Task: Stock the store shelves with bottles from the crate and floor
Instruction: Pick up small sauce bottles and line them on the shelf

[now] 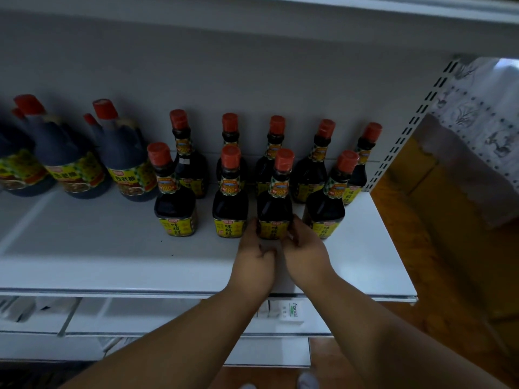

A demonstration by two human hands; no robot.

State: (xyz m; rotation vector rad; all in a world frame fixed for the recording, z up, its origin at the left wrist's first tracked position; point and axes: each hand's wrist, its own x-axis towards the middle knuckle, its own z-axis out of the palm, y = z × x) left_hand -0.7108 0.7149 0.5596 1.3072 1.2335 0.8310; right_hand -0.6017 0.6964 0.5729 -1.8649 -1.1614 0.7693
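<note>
A dark sauce bottle (pixel 276 197) with a red cap and yellow label stands upright on the white shelf (pixel 112 248), third from the left in the front row. My left hand (pixel 257 256) grips its base from the left and my right hand (pixel 304 252) from the right. Three other bottles of the same kind (pixel 175 197) (pixel 230 197) (pixel 325 197) stand beside it in the front row. Several more (pixel 186 155) line the back row behind them.
Three large dark jugs (pixel 126 164) with red caps stand at the left of the shelf. A slotted upright (pixel 407 127) ends the shelf on the right, with a brown floor (pixel 421 248) beyond. Lower shelves hold white packs (pixel 292 311).
</note>
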